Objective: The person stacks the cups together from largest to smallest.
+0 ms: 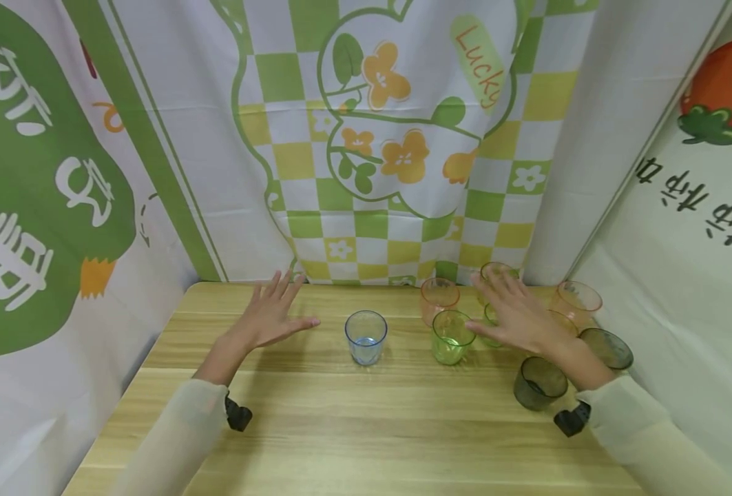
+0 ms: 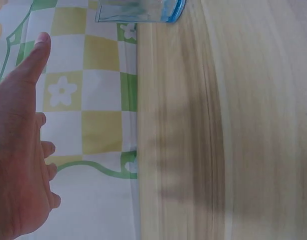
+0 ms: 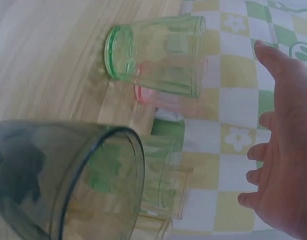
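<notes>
My left hand (image 1: 269,317) hovers over the left part of the table, fingers spread, holding nothing. To its right, apart from it, a clear blue glass (image 1: 366,348) stands upright; its base shows at the top of the left wrist view. My right hand (image 1: 520,317) is spread above a cluster of coloured glasses and grips none of them. Near its thumb stands a green glass (image 1: 449,344), with a pinkish-orange glass (image 1: 438,303) behind. Another green glass and a yellow one are partly hidden by the hand. A smoky grey glass (image 3: 68,175) looms large in the right wrist view.
A smoky grey glass (image 1: 539,389) stands under the right forearm. Another dark glass (image 1: 610,350) and an orange one (image 1: 578,303) stand at the table's right edge. The wooden table (image 1: 341,427) meets a checkered cloth (image 1: 366,227) at the back. Printed cloths hang on both sides.
</notes>
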`<action>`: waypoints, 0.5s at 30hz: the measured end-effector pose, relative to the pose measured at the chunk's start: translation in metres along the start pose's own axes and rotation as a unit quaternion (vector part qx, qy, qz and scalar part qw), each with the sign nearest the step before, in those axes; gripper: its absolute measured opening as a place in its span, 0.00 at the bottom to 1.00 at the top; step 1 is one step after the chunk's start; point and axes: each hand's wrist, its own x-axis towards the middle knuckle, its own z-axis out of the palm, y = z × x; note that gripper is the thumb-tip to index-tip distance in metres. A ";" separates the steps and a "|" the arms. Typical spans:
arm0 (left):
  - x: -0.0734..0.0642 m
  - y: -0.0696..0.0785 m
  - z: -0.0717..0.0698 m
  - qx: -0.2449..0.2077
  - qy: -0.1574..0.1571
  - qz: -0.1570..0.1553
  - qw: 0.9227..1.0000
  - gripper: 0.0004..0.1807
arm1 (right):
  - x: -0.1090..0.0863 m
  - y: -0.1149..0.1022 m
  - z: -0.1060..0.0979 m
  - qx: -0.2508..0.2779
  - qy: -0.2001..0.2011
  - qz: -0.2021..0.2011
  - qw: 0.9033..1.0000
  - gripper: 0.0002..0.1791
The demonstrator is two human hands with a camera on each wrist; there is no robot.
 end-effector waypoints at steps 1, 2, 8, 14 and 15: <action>0.000 0.002 0.001 -0.003 0.001 0.003 1.000 0.60 | 0.000 -0.002 0.001 0.000 0.001 -0.001 1.000 0.54; 0.000 0.003 0.003 -0.006 0.003 0.007 1.000 0.60 | 0.000 -0.003 0.002 -0.001 -0.001 -0.001 1.000 0.54; 0.003 0.008 0.015 -0.023 0.012 0.034 0.999 0.61 | -0.001 -0.011 0.008 0.014 -0.014 0.001 1.000 0.55; 0.004 0.016 0.028 -0.073 0.007 0.064 0.995 0.63 | -0.001 -0.021 0.016 0.034 -0.008 -0.003 0.999 0.57; 0.004 0.018 0.030 -0.086 0.008 0.070 0.994 0.64 | -0.001 -0.023 0.018 0.036 -0.006 -0.004 0.999 0.57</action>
